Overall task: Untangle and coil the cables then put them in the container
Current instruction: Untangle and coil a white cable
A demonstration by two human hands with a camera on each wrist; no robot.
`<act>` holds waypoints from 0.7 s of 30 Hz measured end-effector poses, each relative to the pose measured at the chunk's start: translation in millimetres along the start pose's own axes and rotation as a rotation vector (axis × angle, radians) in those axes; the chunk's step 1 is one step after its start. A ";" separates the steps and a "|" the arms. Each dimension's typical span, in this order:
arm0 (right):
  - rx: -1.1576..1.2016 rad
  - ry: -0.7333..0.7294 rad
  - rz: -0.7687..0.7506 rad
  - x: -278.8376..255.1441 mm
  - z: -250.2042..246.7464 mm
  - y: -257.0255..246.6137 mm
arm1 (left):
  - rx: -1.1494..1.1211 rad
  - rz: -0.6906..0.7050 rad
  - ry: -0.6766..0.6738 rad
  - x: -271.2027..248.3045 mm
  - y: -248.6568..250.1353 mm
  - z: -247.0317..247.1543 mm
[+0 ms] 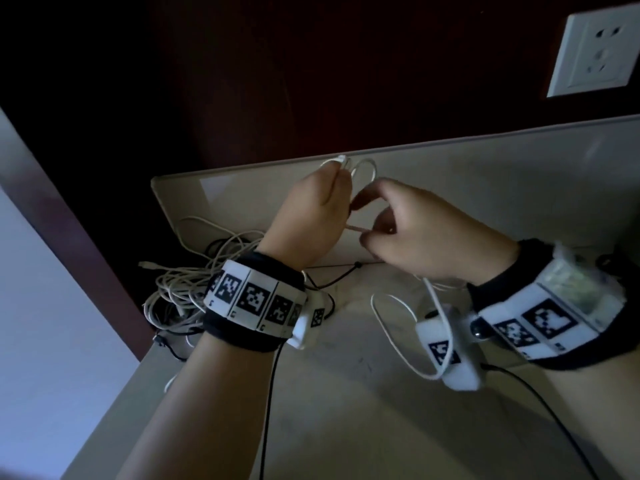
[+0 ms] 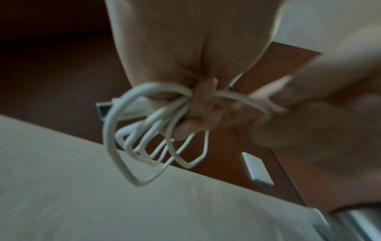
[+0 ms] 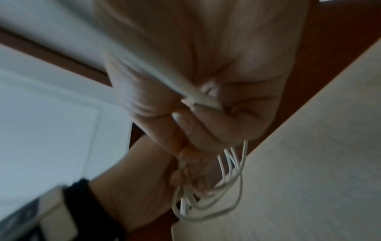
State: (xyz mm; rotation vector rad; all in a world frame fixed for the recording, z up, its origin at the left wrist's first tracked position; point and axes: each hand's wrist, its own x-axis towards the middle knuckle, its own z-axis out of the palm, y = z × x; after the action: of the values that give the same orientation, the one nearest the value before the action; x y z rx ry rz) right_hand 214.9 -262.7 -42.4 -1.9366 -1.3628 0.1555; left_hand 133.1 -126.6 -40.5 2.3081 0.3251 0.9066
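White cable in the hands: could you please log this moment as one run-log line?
left hand: grips white cable coil | right hand: pinches its free strand | tangled pile: on table, untouched

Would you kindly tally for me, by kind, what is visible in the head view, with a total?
Bare hands: 2 (left hand, right hand)
Black wristbands with white marker tiles: 2
White wall socket plate: 1
White cable coil, held by both hands: 1
Tangled heap of white and black cables: 1, strands uncountable
Total: 7
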 end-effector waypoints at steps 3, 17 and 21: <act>0.054 -0.141 0.136 2.8 -16.5 13.5 | -0.037 -0.089 0.070 6.1 -8.7 -13.7; -0.235 0.443 -0.237 14.3 -4.1 32.0 | -0.597 -0.319 -0.330 -0.2 3.1 -7.2; -0.073 0.485 -0.352 10.5 -4.8 21.9 | -0.686 -0.352 -0.343 0.9 2.7 -11.1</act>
State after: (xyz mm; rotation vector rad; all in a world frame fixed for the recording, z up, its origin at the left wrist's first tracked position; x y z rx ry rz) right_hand 238.4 -259.6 -49.6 -1.6137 -1.3536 -0.5067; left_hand 126.2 -123.1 -32.1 1.6546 0.2153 0.3520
